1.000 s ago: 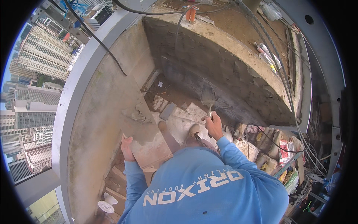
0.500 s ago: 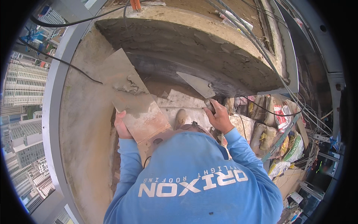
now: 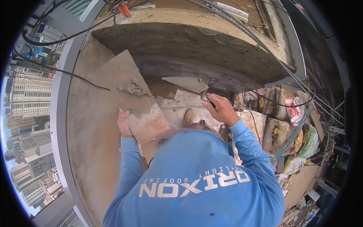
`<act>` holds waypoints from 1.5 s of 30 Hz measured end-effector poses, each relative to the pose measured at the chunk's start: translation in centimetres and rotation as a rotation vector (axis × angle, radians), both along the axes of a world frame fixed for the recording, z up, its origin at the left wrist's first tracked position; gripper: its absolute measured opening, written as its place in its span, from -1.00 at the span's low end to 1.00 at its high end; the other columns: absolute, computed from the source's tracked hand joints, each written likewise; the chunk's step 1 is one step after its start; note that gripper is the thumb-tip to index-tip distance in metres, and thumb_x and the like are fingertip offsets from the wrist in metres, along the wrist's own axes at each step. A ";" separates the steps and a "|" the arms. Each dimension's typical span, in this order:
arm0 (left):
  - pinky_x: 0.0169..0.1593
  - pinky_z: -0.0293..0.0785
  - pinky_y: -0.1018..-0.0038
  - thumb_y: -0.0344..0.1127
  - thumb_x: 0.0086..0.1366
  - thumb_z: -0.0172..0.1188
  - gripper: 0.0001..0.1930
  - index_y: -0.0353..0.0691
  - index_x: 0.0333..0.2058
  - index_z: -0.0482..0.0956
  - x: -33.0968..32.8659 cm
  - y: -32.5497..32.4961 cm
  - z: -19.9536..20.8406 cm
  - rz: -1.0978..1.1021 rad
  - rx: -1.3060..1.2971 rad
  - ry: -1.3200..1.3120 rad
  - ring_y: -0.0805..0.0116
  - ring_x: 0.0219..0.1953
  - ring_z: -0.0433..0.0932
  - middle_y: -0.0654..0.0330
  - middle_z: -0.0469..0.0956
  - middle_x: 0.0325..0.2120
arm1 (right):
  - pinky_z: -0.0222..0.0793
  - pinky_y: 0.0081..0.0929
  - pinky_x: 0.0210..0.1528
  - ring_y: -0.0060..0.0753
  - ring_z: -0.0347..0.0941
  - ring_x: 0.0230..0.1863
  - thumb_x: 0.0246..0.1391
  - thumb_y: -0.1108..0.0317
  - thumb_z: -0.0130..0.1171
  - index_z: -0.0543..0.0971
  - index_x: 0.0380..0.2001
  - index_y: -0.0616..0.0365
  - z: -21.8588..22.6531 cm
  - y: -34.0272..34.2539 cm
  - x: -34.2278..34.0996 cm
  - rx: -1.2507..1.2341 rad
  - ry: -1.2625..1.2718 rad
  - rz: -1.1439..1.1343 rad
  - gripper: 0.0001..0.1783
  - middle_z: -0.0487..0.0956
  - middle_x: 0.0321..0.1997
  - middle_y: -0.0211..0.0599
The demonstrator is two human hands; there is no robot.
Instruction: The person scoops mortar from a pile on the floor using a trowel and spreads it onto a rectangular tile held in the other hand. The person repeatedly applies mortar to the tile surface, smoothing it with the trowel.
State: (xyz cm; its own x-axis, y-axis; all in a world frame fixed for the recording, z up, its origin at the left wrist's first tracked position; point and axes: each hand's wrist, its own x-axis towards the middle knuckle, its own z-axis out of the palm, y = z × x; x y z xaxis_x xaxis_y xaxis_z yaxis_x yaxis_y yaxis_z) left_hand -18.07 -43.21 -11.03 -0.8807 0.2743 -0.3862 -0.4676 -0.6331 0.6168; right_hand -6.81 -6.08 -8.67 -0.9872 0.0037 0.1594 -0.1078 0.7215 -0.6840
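My left hand [image 3: 124,124] is closed on the near left edge of a flat, rectangular mortar board [image 3: 149,123]. Grey wet mortar [image 3: 133,89] is smeared over the board's far part, with a raised lump in the middle. The handle of a pointed trowel [image 3: 186,83] is gripped in my right hand [image 3: 223,109]. Its blade points left toward the board, apart from the mortar lump. Beyond both hands curves a low wall [image 3: 181,41] coated with rough grey mortar.
Steel cables [image 3: 249,36] run diagonally over the wall top. Stacked filled sacks [image 3: 278,132] and debris lie to the right. A metal edge rail [image 3: 60,113] borders the left, with tall buildings far below. A black cable [image 3: 64,70] hangs near the board.
The trowel blade has swung left toward the board and now lies flatter. My right hand has turned with it, while my left keeps its hold on the board. The whole view has shifted slightly.
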 end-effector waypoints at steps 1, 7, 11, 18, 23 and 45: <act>0.26 0.39 0.08 -0.30 0.17 0.04 -0.34 -0.30 0.28 0.25 -0.2 0.8 0.3 0.000 -0.015 0.011 -0.04 0.20 0.43 -0.03 0.43 0.16 | 0.47 -0.10 -0.25 0.18 0.56 -0.27 0.23 0.16 0.19 0.56 -0.10 0.30 1.4 0.2 -0.7 -0.005 0.048 0.024 -0.61 0.63 -0.24 0.05; 0.22 0.46 0.13 -0.42 0.11 0.06 -0.33 -0.34 0.27 0.26 -1.5 4.1 4.7 -0.059 0.001 0.109 -0.01 0.11 0.52 -0.06 0.47 0.11 | 0.44 -0.10 -0.30 0.20 0.53 -0.30 0.26 0.16 0.16 0.56 -0.15 0.31 9.5 1.2 -3.4 0.088 0.002 0.223 -0.64 0.61 -0.31 0.07; 0.20 0.45 0.25 -0.44 0.06 0.10 -0.32 -0.39 0.24 0.30 -1.9 4.4 5.8 -0.183 -0.097 0.243 0.10 0.09 0.54 -0.01 0.50 0.08 | 0.43 -0.09 -0.31 0.19 0.53 -0.32 0.26 0.13 0.17 0.57 -0.15 0.29 10.2 1.2 -5.4 0.159 0.043 0.295 -0.63 0.60 -0.33 0.04; 0.22 0.38 0.35 -0.41 -0.01 0.23 -0.27 -0.44 0.22 0.33 -2.8 3.7 6.0 -0.417 -0.255 0.406 0.23 0.10 0.51 0.04 0.52 0.07 | 0.44 -0.14 -0.39 0.07 0.54 -0.37 0.20 0.10 0.24 0.55 -0.09 0.24 2.3 -1.0 -11.7 0.079 0.339 0.148 -0.59 0.59 -0.27 -0.12; 0.19 0.45 0.31 -0.42 0.00 0.20 -0.27 -0.44 0.23 0.30 0.6 2.6 2.7 -0.167 -0.147 0.199 0.16 0.11 0.52 0.01 0.52 0.06 | 0.46 -0.24 -0.44 -0.08 0.55 -0.40 0.11 0.11 0.32 0.54 -0.06 0.15 -3.5 0.1 -13.7 0.281 0.402 -0.124 -0.57 0.55 -0.29 -0.25; 0.17 0.46 0.22 -0.32 0.07 0.15 -0.33 -0.26 0.22 0.32 14.5 -10.0 -5.8 0.562 -0.309 -0.279 0.09 0.12 0.47 0.04 0.44 0.10 | 0.39 -0.01 0.16 0.24 0.46 0.13 0.24 -0.06 0.08 0.55 0.11 0.16 -27.1 8.0 -24.6 0.264 -0.602 -0.368 -0.43 0.60 0.02 0.16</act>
State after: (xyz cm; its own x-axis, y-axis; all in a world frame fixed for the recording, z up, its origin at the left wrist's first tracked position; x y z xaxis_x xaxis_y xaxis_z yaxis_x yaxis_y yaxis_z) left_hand -3.58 -53.20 -16.82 -0.7137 -0.3528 -0.6051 -0.2876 -0.6401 0.7124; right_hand -31.44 1.93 -35.80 -0.8466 0.3862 -0.3663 0.5096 0.7869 -0.3481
